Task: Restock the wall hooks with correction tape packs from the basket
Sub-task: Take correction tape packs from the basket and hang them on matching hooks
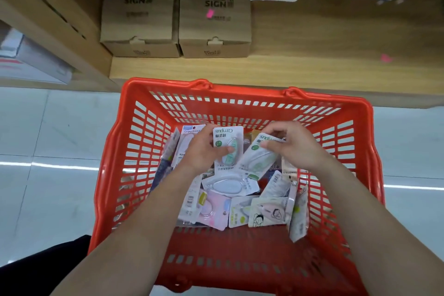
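In the basket (pixel 242 96), hands (pixel 203 150) on packs (pixel 227 136).

One view only, worn on the head, wide-angle and tipped steeply down. The red basket (pixel 228 240) sits close beneath, filling the lower centre; the wooden shelf (pixel 312 67) runs across the top, with floor (pixel 48 127) at either side.

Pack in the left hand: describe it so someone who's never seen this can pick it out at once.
Find the red basket on the floor below the wooden shelf. Inside, near its far wall, the left hand holds a white card pack with a mint-green dispenser. It stands straight, printed header at the far end, while the neighbouring pack in the right hand is tilted.
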### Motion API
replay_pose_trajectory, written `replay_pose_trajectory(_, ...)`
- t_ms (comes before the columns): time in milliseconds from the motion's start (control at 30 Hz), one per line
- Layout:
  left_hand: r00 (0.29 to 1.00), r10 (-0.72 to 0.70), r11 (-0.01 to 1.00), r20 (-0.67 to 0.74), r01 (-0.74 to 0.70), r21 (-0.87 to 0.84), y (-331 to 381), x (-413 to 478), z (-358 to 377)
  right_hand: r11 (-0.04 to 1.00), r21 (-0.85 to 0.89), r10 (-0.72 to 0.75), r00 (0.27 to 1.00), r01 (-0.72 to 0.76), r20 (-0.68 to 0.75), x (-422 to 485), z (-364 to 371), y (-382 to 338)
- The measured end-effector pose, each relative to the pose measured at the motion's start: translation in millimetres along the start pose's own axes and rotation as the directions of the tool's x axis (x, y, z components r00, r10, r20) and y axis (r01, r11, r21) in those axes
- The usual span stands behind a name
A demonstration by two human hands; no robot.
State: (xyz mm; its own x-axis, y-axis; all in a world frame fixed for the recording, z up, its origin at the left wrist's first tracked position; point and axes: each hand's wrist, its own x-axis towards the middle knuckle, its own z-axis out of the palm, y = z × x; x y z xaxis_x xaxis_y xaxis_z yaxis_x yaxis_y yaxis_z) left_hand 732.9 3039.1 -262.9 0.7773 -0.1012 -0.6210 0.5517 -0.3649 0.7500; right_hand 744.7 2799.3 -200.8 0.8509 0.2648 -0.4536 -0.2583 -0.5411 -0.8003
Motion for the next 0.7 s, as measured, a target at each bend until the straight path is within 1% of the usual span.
replay_pose_trajectory(67,0.998,0.039,0.999,0.055,-0.037,-0.04,8,-6,0,0.999,0.044,0.002,0.999,0.0,-0.047,5,9,3)
replay_pose_trajectory(100,0.996,0.043,0.999,0.083,-0.04,-0.034,13,-12,1,0.999,0.041,0.01,0.997,-0.007,-0.074,8,13,5)
replay_pose_trajectory(200,0.991,-0.017,0.994,0.13,0.031,-0.106,18,-21,3,0.996,0.08,0.051,0.988,-0.039,-0.148,15,27,4)
replay_pose_trajectory(233,0.989,-0.016,0.993,0.15,0.033,-0.111,20,-25,3,0.993,0.113,0.059,0.986,-0.041,-0.158,17,34,3)
replay_pose_trajectory(300,0.984,0.013,0.999,0.18,-0.004,-0.051,19,-28,5,0.986,0.16,0.07,0.981,-0.041,-0.182,18,46,-2)
replay_pose_trajectory(367,0.988,0.014,0.998,0.151,-0.024,0.06,16,-27,7,0.983,0.179,0.085,0.968,-0.043,-0.237,19,55,-3)
replay_pose_trajectory(400,0.993,0.014,0.997,0.115,-0.023,0.078,16,-26,6,0.979,0.196,0.104,0.956,-0.05,-0.274,17,58,-4)
replay_pose_trajectory(433,0.998,0.014,0.999,0.065,-0.017,0.045,18,-26,6,0.971,0.233,0.129,0.945,-0.057,-0.302,14,59,-5)
replay_pose_trajectory(467,1.0,0.001,1.0,0.006,-0.001,-0.016,19,-25,3,0.957,0.281,0.166,0.94,-0.08,-0.298,10,59,-4)
replay_pose_trajectory(500,0.998,-0.016,0.997,-0.053,0.012,-0.08,22,-25,0,0.939,0.326,0.193,0.95,-0.106,-0.247,6,58,-3)
replay_pose_trajectory(533,0.995,-0.019,0.991,-0.097,0.006,-0.136,25,-28,-5,0.926,0.348,0.211,0.964,-0.145,-0.159,2,58,-4)
replay_pose_trajectory(600,0.99,-0.009,0.977,-0.142,-0.021,-0.212,29,-35,-13,0.912,0.36,0.199,0.98,-0.196,0.028,-5,63,-6)
replay_pose_trajectory(633,0.988,-0.011,0.972,-0.153,-0.026,-0.232,31,-39,-16,0.906,0.369,0.191,0.978,-0.207,0.077,-7,66,-8)
replay_pose_trajectory(700,0.986,-0.019,0.971,-0.165,-0.022,-0.239,31,-47,-19,0.916,0.348,0.183,0.98,-0.199,0.079,-9,69,-21)
